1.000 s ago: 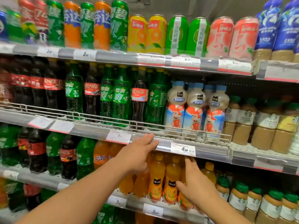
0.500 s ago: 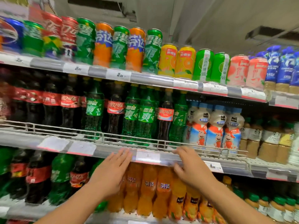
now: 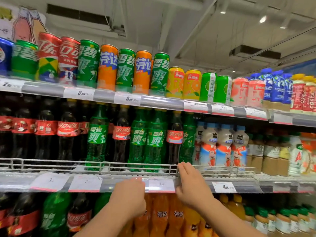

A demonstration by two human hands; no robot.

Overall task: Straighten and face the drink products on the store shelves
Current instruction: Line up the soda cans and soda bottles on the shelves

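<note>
**Hands rise to the soda-bottle shelf**

The dark cola and green lemon-lime plastic bottles (image 3: pixel 119 134) stand mixed on the middle shelf, behind its grey wire rail (image 3: pixel 102 165). Both hands have climbed from the orange-drink row: the right hand (image 3: pixel 191 187), fingers straight, touches the rail; the left hand (image 3: pixel 130 197), fingers relaxed and holding nothing, rests at the price strip (image 3: pixel 160 185). This row likely gets faced next.

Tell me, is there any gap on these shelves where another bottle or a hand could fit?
Hardly. The cans on top stand shoulder to shoulder, and the cola and green bottles behind the wire rail are packed tight. The only open room is above the can tops and in front of the price strip, where the left hand and right hand are.
</note>
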